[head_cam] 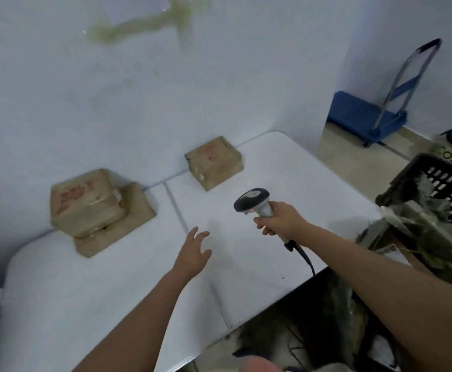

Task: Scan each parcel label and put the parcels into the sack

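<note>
Your right hand (278, 220) grips the handle of the barcode scanner (255, 202), fingers (262, 224) curled round it, the dark head aimed away from you and to the left, its black cable (304, 256) trailing down past your wrist to the near edge of the white surface (286, 167). Your left hand (194, 253) hovers above the surface, just left of and nearer you than the scanner, its fingers (199, 234) spread and loosely straight, holding nothing. Beyond your left fingers and off to the left, two brown taped parcels are stacked against the wall: the top parcel (85, 201) with blurred red marks sits skewed on the lower parcel (117, 232). A third parcel (214, 162) lies alone beyond the scanner head, also by the wall, well apart from the stack. To the right of your right hand, off the surface's edge, stands a black perforated crate (439, 183) with a crumpled greenish sack (420, 224) draped about it. Farther back on the floor stands a blue platform trolley (367, 116).
</note>
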### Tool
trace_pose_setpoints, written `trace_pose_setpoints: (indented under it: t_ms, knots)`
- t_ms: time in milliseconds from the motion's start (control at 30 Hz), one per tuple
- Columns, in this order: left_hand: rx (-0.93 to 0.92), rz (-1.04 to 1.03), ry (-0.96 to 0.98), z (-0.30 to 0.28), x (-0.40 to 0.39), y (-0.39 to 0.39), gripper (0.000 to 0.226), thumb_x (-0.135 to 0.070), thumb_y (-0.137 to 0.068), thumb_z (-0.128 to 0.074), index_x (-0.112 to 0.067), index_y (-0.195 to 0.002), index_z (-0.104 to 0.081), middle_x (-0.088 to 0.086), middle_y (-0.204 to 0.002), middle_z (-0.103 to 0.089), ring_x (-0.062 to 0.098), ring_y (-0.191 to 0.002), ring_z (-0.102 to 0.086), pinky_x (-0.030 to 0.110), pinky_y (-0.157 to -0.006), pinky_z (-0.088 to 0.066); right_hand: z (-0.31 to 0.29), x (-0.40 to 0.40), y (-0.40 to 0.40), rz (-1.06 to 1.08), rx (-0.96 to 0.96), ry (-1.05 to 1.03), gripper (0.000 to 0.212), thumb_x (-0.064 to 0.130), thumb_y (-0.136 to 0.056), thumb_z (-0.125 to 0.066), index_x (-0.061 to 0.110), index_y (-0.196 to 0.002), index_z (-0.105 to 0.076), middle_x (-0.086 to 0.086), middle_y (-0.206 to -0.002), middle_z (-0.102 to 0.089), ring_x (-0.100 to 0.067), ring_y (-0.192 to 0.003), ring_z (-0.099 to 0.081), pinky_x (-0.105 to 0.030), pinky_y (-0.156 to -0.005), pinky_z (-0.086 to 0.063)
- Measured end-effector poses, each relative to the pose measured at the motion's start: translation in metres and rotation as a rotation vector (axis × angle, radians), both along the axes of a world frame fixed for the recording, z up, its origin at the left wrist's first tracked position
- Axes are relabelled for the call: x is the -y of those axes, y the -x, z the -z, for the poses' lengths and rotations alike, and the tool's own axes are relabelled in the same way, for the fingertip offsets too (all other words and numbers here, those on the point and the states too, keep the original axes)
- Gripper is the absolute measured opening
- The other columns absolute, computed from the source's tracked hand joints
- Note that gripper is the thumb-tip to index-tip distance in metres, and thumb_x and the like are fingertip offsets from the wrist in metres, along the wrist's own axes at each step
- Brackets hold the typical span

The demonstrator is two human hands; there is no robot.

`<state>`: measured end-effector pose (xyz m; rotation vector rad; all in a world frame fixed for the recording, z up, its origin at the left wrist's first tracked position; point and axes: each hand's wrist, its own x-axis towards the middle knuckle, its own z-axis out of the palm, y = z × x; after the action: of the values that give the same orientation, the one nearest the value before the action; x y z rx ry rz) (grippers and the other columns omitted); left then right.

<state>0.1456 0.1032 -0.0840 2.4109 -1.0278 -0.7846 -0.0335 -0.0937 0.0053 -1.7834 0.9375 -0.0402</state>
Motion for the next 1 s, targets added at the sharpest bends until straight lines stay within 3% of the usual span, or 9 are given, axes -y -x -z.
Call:
trace_pose_setpoints:
  t_ms: [133,233,333,500,600,700,800,1000]
  knots:
    - [0.188,-0.086,0.016,-0.018,-0.038,-0.071,0.05,-0.013,-0.096,-0.06,-0.017,-0.144,-0.046,0.006,-0.16,-0.025,0.025,-0.134,-0.047,0.033,-0.105,-0.039,-0.006,-0.018,-0.08,-0.029,0.029,-0.021,0.016,0.02,-0.088,-0.067,0.011,-0.102,-0.066,-0.006,-0.088,-0.075,-0.017,-0.071,-0.07,-0.031,-0.076,-0.058]
    - [0.356,-0.237,0.066,-0.036,-0.054,-0.123,0.05,-0.014,-0.092,-0.064,-0.012,-0.141,-0.052,0.012,-0.154,-0.037,0.032,-0.139,-0.038,0.045,-0.11,-0.033,-0.007,-0.034,-0.127,-0.033,0.062,-0.056,0.016,0.018,-0.088,-0.067,0.011,-0.102,-0.066,-0.008,-0.086,-0.074,-0.016,-0.068,-0.068,-0.029,-0.072,-0.057]
    - [0.434,-0.418,-0.035,-0.054,-0.063,-0.17,0.061,-0.031,-0.092,-0.065,-0.019,-0.147,-0.042,0.012,-0.159,-0.027,0.038,-0.145,-0.022,0.054,-0.116,-0.022,-0.007,-0.046,-0.164,-0.047,0.077,-0.086,0.017,0.017,-0.088,-0.067,0.01,-0.104,-0.066,-0.01,-0.087,-0.074,-0.016,-0.066,-0.067,-0.026,-0.068,-0.056]
    - [0.357,-0.564,-0.168,-0.073,-0.071,-0.234,0.098,-0.072,-0.082,-0.058,-0.032,-0.157,-0.012,0.005,-0.166,0.003,0.043,-0.15,-0.002,0.063,-0.119,-0.006,0.004,-0.045,-0.205,-0.069,0.029,-0.111,0.017,0.016,-0.088,-0.068,0.009,-0.103,-0.066,-0.01,-0.086,-0.074,-0.016,-0.066,-0.068,-0.028,-0.069,-0.057]
    - [0.295,-0.622,-0.253,-0.081,-0.067,-0.258,0.104,-0.081,-0.076,-0.055,-0.038,-0.157,-0.006,0.003,-0.165,0.014,0.049,-0.148,0.003,0.066,-0.118,-0.002,0.017,-0.035,-0.217,-0.055,-0.051,-0.101,0.016,0.016,-0.088,-0.066,0.006,-0.101,-0.066,-0.01,-0.083,-0.073,-0.016,-0.064,-0.067,-0.026,-0.066,-0.056]
    - [0.249,-0.614,-0.374,-0.078,-0.064,-0.283,0.113,-0.097,-0.066,-0.037,-0.039,-0.156,-0.003,0.003,-0.164,0.019,0.058,-0.144,0.008,0.075,-0.111,-0.001,0.03,-0.028,-0.226,-0.006,-0.116,-0.099,0.015,0.015,-0.089,-0.065,0.004,-0.098,-0.066,-0.009,-0.08,-0.071,-0.014,-0.061,-0.065,-0.023,-0.061,-0.054]
    - [0.185,-0.655,-0.425,-0.072,-0.062,-0.3,0.12,-0.099,-0.061,-0.037,-0.037,-0.156,0.003,0.005,-0.165,0.015,0.061,-0.142,0.008,0.08,-0.107,-0.004,0.039,-0.024,-0.231,0.011,-0.159,-0.102,0.01,0.015,-0.091,-0.064,0.005,-0.091,-0.064,-0.01,-0.08,-0.07,-0.014,-0.061,-0.064,-0.024,-0.063,-0.054]
    - [0.041,-0.7,-0.458,-0.078,-0.05,-0.305,0.123,-0.092,-0.067,-0.048,-0.034,-0.155,0.016,0.014,-0.161,0.026,0.06,-0.142,0.015,0.074,-0.111,0.002,0.052,-0.03,-0.241,0.0,-0.187,-0.132,0.01,0.014,-0.092,-0.064,0.005,-0.089,-0.064,-0.011,-0.08,-0.069,-0.015,-0.062,-0.063,-0.024,-0.062,-0.054]
